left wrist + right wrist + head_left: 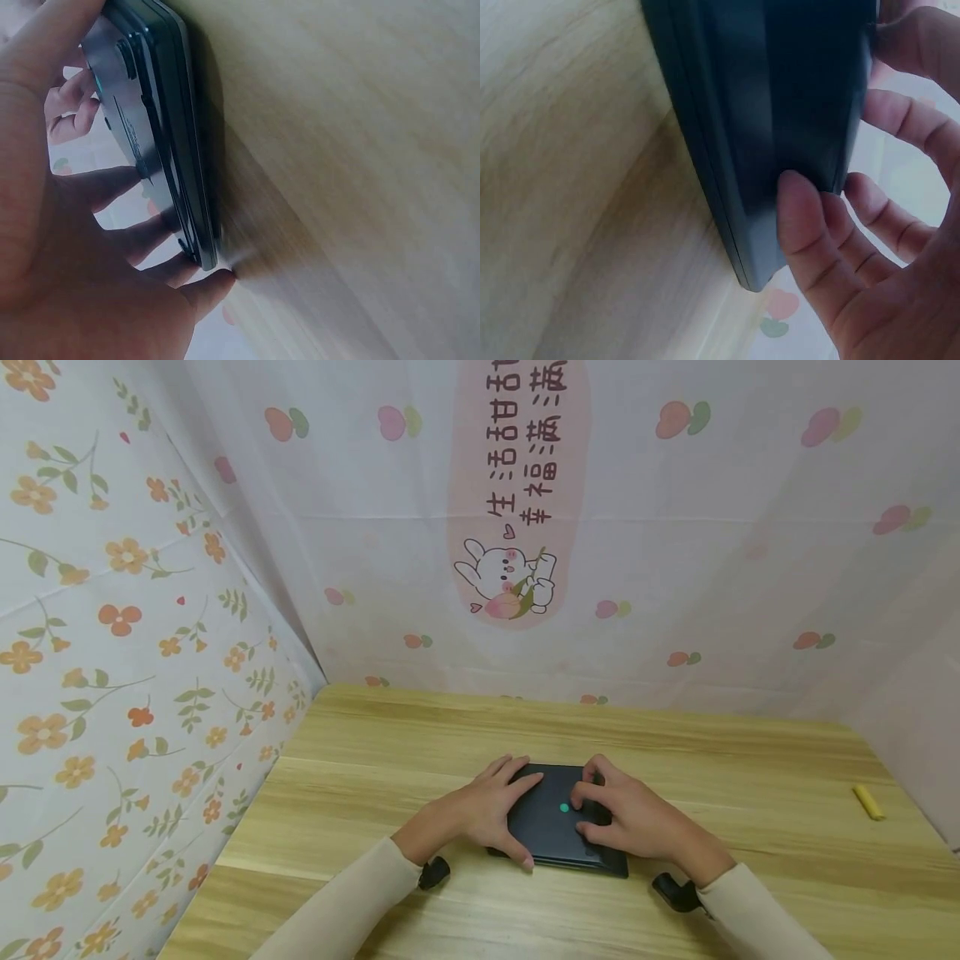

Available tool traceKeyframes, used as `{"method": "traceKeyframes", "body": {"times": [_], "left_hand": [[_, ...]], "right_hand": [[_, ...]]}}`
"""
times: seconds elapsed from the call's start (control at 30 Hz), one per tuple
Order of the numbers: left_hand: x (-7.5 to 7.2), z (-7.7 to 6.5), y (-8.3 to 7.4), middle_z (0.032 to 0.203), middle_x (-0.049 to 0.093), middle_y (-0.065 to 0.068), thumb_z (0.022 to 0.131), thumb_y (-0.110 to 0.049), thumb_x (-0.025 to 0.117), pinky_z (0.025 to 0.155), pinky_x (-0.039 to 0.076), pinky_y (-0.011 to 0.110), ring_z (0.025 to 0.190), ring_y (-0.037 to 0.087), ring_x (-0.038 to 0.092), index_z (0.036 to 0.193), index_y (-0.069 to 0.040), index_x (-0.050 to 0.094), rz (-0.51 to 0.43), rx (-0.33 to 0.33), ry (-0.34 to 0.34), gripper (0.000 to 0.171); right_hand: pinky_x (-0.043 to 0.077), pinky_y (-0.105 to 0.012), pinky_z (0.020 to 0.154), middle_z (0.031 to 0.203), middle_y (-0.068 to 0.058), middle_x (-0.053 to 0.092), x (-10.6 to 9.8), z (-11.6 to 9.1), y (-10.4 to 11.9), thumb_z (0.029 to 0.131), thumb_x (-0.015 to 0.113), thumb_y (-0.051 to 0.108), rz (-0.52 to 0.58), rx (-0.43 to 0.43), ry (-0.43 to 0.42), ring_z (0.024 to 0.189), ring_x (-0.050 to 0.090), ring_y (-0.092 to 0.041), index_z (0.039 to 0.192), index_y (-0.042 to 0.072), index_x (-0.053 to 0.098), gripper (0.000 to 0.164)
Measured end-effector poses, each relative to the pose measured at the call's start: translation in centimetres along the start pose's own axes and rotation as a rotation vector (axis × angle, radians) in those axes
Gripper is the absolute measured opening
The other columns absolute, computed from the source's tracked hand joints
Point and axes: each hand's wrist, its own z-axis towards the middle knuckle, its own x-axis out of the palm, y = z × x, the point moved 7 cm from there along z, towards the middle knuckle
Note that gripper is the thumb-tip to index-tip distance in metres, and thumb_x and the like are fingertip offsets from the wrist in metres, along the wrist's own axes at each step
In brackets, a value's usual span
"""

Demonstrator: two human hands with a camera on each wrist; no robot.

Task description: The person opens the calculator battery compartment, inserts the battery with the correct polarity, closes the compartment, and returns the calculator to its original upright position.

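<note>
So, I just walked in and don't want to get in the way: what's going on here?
Someone is handling a flat dark case on the wooden table. The left grip spreads over its left side, thumb at the near edge. The right grip touches it from the right, fingers bent beside the green dot on top; I can't tell whether they pinch anything. A small yellow object lies apart, toward the table's right end.
</note>
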Motion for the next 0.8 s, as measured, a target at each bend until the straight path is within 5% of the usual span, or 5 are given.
{"method": "traceKeyframes", "body": {"times": [0.8], "left_hand": [[0.03, 0.00, 0.07, 0.184, 0.014, 0.006, 0.078, -0.069, 0.093, 0.128, 0.031, 0.057, 0.168, 0.038, 0.009, 0.177, -0.023, 0.029, -0.010, -0.009, -0.008, 0.127]], "right_hand": [[0.042, -0.023, 0.063, 0.105, 0.008, 0.047, 0.44, 0.62, -0.15, 0.100, 0.075, 0.005, -0.014, -0.075, -0.086, 0.074, 0.043, -0.001, 0.099, 0.028, 0.070, 0.023]]}}
